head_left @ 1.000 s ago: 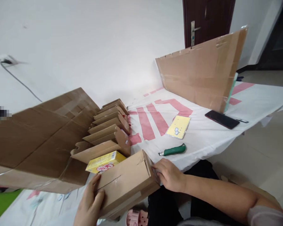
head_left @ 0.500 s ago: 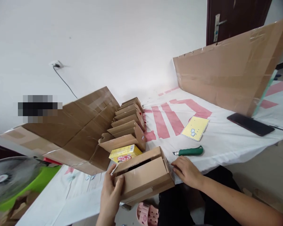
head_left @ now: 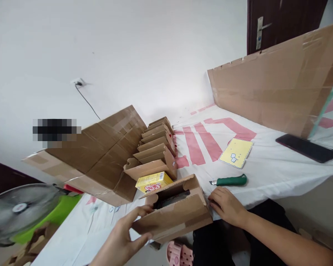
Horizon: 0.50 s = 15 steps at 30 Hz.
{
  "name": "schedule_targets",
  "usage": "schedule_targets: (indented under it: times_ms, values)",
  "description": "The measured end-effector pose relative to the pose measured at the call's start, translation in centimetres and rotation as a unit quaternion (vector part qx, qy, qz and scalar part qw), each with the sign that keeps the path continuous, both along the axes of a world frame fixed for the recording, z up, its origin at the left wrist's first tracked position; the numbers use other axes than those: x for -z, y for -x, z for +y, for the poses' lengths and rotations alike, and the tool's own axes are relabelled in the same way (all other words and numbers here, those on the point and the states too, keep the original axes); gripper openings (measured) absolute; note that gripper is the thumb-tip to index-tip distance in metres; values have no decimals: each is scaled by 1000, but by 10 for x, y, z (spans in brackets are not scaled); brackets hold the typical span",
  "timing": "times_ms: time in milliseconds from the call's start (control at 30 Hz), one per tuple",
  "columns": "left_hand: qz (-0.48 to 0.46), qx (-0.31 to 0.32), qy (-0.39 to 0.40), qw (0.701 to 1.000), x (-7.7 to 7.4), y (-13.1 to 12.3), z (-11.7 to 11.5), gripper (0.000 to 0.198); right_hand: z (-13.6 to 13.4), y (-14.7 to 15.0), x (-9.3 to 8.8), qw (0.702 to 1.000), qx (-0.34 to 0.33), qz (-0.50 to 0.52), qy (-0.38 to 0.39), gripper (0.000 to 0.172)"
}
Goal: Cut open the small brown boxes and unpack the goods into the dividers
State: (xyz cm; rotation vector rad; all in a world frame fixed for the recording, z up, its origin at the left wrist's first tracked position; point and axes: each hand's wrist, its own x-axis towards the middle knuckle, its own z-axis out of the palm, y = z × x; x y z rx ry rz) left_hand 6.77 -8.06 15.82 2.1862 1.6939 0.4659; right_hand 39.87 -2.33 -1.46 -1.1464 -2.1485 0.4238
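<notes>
A small cardboard box (head_left: 173,220) stands at the table's near edge with its top flap open, and something dark shows inside. My left hand (head_left: 123,231) grips its left end, thumb on the front wall and fingers at the upper corner. Beside the right end, my right hand (head_left: 229,207) rests on the cloth, fingers loosely bent and holding nothing. Just beyond it lies a green-handled utility knife (head_left: 230,181) with its blade pointing left. Behind the small box is a yellow printed carton (head_left: 154,182).
Several open cardboard boxes (head_left: 152,166) stand in a row going back. A large cardboard panel (head_left: 100,147) rises at left, another board (head_left: 274,81) at right. A yellow card (head_left: 235,152) and a black phone (head_left: 306,147) lie on the tablecloth (head_left: 180,140). A fan (head_left: 19,208) stands left.
The small box's top flap, which covered most of the opening, has come open and the dark inside shows. My left hand has shifted at the left end. My right hand stays beside the box.
</notes>
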Motion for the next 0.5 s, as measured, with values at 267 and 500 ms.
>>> schedule_targets:
  times_ms: [267, 500]
  values:
    - [254, 208, 42, 943, -44, -43, 22, 36, -3, 3, -1, 1000, 17, -15, -10, 10]
    - [322, 202, -113, 918, -29, -39, 17, 6, 4, -1, 2, 999, -4, 48, -20, 10]
